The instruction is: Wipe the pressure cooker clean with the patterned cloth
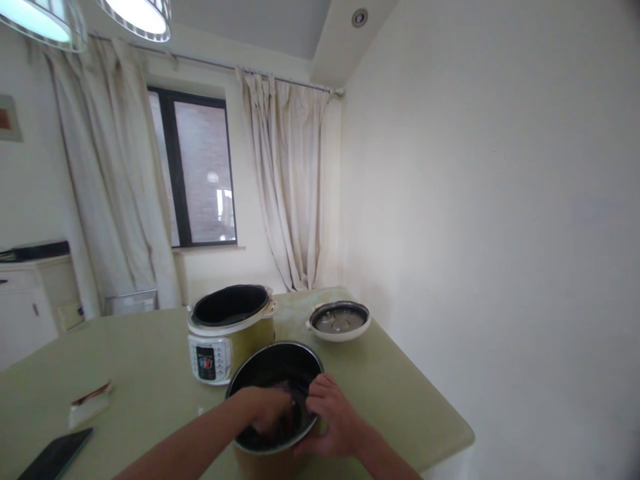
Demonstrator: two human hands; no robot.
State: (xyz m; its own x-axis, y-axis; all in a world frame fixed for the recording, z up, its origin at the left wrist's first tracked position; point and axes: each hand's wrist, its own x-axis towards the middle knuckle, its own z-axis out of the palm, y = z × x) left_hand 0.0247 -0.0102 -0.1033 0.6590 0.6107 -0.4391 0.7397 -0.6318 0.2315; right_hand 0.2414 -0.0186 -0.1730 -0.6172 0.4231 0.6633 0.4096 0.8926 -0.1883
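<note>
A deep inner pot (260, 456) with a dark inside and a thin pale rim stands at the table's near side. Down inside it is my left hand (273, 408), its fingers curled and a little blurred; what they hold, if anything, is hard to make out. My right hand (333, 413) grips the pot's right rim, with fingers over the edge and the thumb on the outer wall. Just behind stands the electric pressure cooker body (240, 340), uncovered, its control panel facing forward. To its right a round cooker lid (340, 323) lies with its metal inner side up.
On the pale green table (400, 407), a dark flat phone-like object (57, 453) and a small whitish item with a reddish-brown edge (91, 403) lie at the left. A white wall (475, 233) runs along the right; a curtained window (205, 170) is behind.
</note>
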